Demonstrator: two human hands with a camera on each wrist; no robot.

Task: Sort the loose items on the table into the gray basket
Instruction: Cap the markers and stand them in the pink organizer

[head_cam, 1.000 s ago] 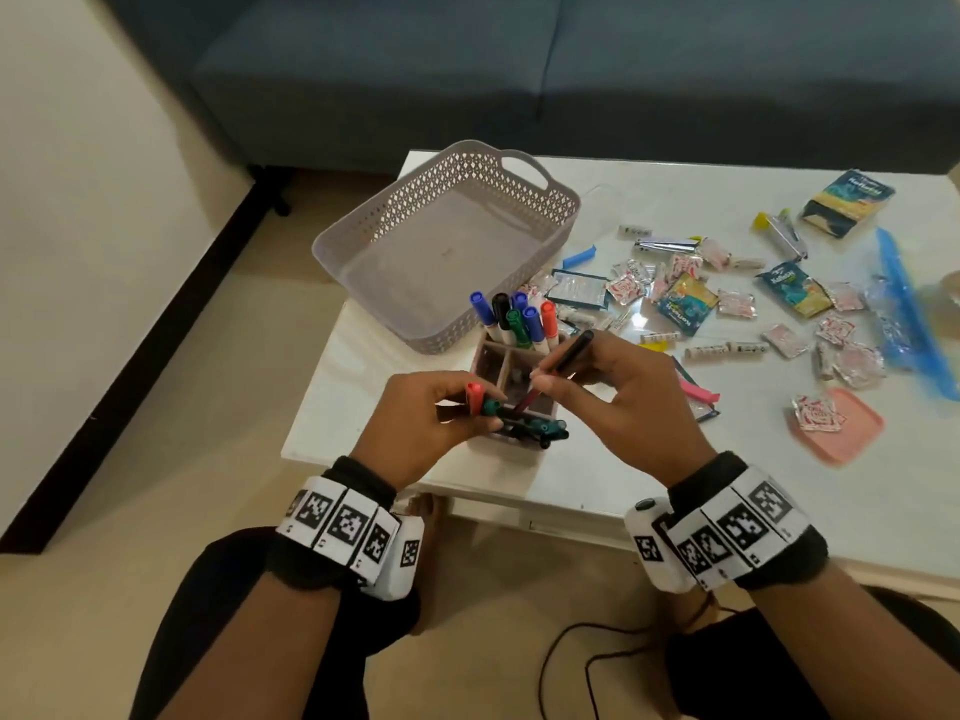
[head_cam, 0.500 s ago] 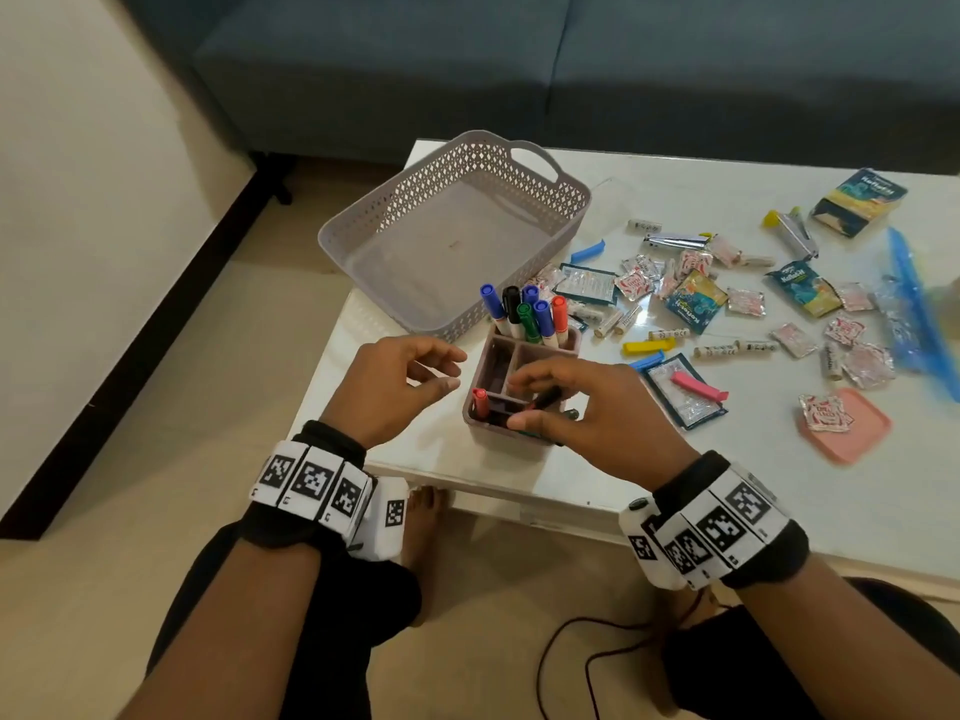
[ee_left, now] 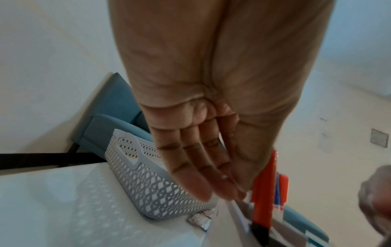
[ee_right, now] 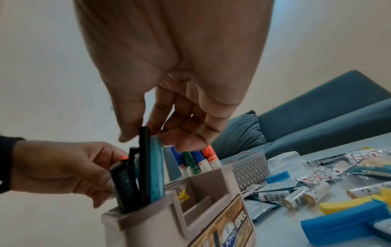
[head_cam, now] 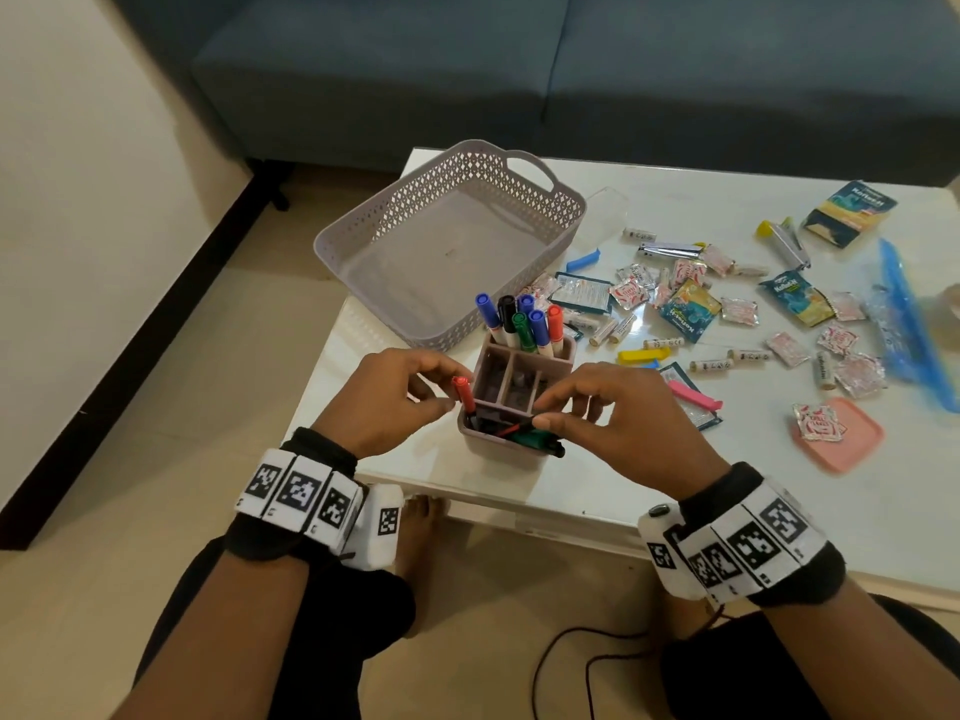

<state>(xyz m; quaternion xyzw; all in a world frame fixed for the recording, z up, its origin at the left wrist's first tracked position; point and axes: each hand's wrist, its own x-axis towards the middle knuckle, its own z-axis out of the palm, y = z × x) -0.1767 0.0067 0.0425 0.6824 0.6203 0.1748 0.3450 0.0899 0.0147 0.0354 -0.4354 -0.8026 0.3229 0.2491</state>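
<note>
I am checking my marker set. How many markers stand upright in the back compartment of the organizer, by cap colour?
blue-capped markers: 3
black-capped marker: 1
green-capped marker: 1
red-capped marker: 1
Total: 6

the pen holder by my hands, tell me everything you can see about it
The pen holder is a taupe plastic box split into compartments, standing upright on the white table just in front of the gray basket. Capped markers stand in its far compartment, dark pens lean in the near one, and the middle slots look empty. A printed label covers one side.
</note>
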